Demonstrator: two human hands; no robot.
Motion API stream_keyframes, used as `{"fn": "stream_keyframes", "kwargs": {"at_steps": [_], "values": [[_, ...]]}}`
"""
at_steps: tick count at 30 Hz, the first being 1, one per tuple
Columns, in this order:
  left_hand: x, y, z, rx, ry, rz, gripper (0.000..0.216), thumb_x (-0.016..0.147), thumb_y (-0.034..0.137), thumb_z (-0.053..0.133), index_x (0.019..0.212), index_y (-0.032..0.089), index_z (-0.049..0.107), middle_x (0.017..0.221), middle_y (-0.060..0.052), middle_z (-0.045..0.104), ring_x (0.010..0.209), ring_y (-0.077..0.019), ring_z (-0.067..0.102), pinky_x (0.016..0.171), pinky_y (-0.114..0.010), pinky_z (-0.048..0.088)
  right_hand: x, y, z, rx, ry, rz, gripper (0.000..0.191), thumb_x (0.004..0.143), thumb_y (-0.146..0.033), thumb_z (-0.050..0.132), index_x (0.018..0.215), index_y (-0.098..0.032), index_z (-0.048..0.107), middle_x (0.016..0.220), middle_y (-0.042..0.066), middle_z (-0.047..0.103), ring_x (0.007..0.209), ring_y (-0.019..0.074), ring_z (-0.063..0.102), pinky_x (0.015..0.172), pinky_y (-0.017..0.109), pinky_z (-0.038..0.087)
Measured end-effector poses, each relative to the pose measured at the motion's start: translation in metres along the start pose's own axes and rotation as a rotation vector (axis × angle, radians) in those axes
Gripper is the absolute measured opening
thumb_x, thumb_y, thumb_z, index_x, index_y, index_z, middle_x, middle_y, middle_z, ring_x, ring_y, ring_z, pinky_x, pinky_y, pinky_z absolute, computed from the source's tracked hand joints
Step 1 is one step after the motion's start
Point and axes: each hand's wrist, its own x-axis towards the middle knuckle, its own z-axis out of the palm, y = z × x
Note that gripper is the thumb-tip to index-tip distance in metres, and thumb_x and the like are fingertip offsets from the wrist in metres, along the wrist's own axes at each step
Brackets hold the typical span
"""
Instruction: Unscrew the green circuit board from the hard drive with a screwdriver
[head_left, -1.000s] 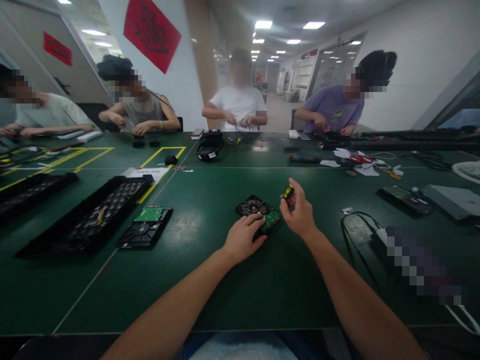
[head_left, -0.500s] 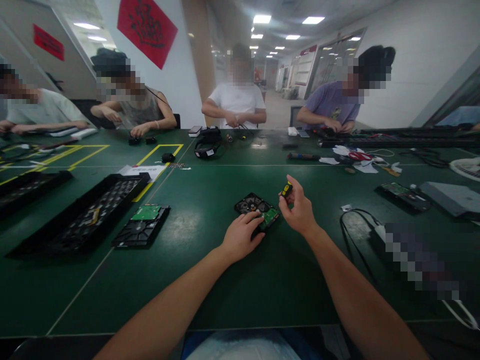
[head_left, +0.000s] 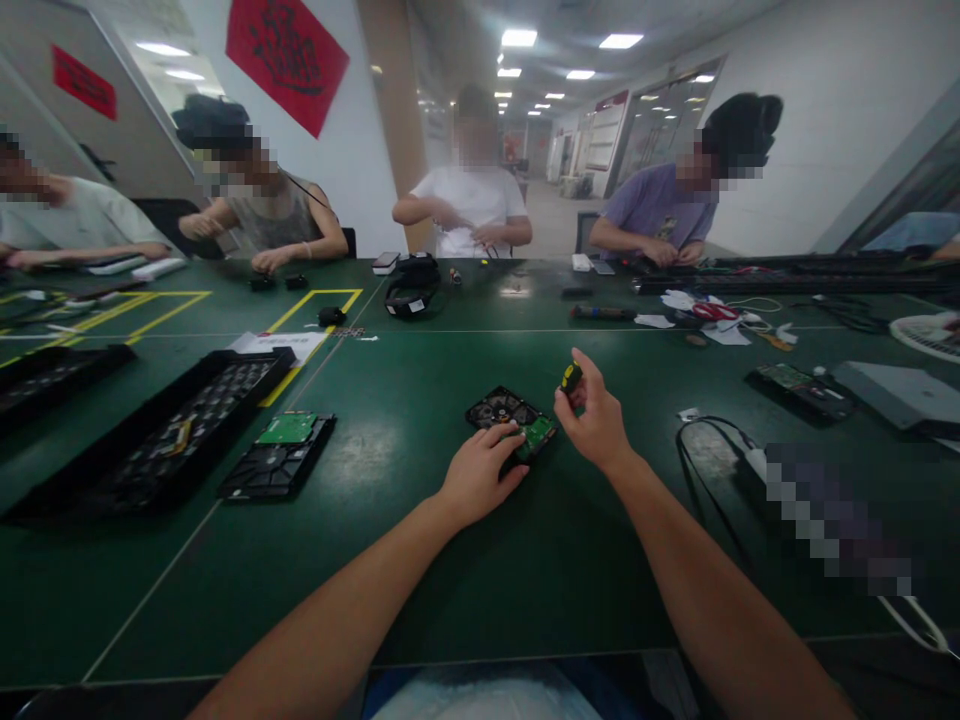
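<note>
Yellow and black, a small tool [head_left: 571,377] is held in the right hand [head_left: 596,425], near the hard drive [head_left: 499,409] on the green table [head_left: 510,590]. On my feed, the left hand [head_left: 478,475] rests over the drive's near side; I cannot tell whether it grips.

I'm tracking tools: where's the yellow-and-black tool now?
In the head view, right of centre: the tool is in the right hand, right of the drive under the left hand.

Looking like an electronics workshop, showing hard disk drives [head_left: 496,408] and black trays [head_left: 120,445] lying on a green worktable [head_left: 525,580], with co-workers [head_left: 480,205] sitting opposite.
</note>
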Motion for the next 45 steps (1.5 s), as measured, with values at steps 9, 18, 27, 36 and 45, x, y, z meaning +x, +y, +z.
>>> {"fn": "stream_keyframes", "kwargs": {"at_steps": [9,18,27,36,45], "values": [[0.000,-0.002,0.002,-0.002,0.010,0.001,0.045,0.097,0.039,0.066,0.140,0.024,0.063,0.149,-0.010,0.059,0.132,-0.0299,0.059,0.112,-0.050,0.052,0.006,-0.009,-0.003,-0.066,-0.038,-0.101,0.065,0.102,-0.033,0.055,0.163,-0.033,0.033,0.133,0.011,0.067,0.099,0.0254,0.071,0.096,0.048,0.062],[0.000,-0.003,0.000,-0.017,0.016,0.019,0.046,0.096,0.037,0.068,0.139,0.025,0.062,0.149,-0.010,0.059,0.135,-0.0303,0.058,0.112,-0.050,0.052,0.004,-0.010,-0.003,-0.057,0.108,-0.100,0.053,0.099,-0.039,0.065,0.150,-0.032,0.051,0.119,0.010,0.069,0.093,0.0255,0.071,0.091,0.049,0.064],[-0.001,-0.003,0.001,-0.016,0.018,0.022,0.046,0.096,0.037,0.067,0.140,0.023,0.061,0.149,-0.011,0.059,0.136,-0.0306,0.058,0.113,-0.050,0.051,0.002,-0.008,0.001,0.049,0.079,-0.064,0.055,0.102,-0.033,0.059,0.154,-0.029,0.042,0.136,0.011,0.068,0.105,0.0254,0.076,0.097,0.048,0.063],[0.000,-0.004,0.001,-0.023,0.013,0.022,0.046,0.095,0.036,0.068,0.139,0.023,0.062,0.148,-0.012,0.059,0.134,-0.0311,0.059,0.112,-0.051,0.052,0.000,-0.008,0.001,-0.015,0.120,-0.103,0.056,0.102,-0.034,0.060,0.155,-0.031,0.043,0.136,0.011,0.067,0.104,0.0262,0.074,0.096,0.049,0.063],[-0.001,-0.005,0.002,-0.018,0.013,0.025,0.046,0.096,0.036,0.067,0.140,0.023,0.061,0.149,-0.011,0.058,0.135,-0.0310,0.058,0.113,-0.051,0.052,-0.002,-0.008,-0.001,0.001,0.129,-0.096,0.054,0.103,-0.036,0.057,0.155,-0.029,0.042,0.136,0.013,0.067,0.104,0.0267,0.075,0.097,0.050,0.063]]}}
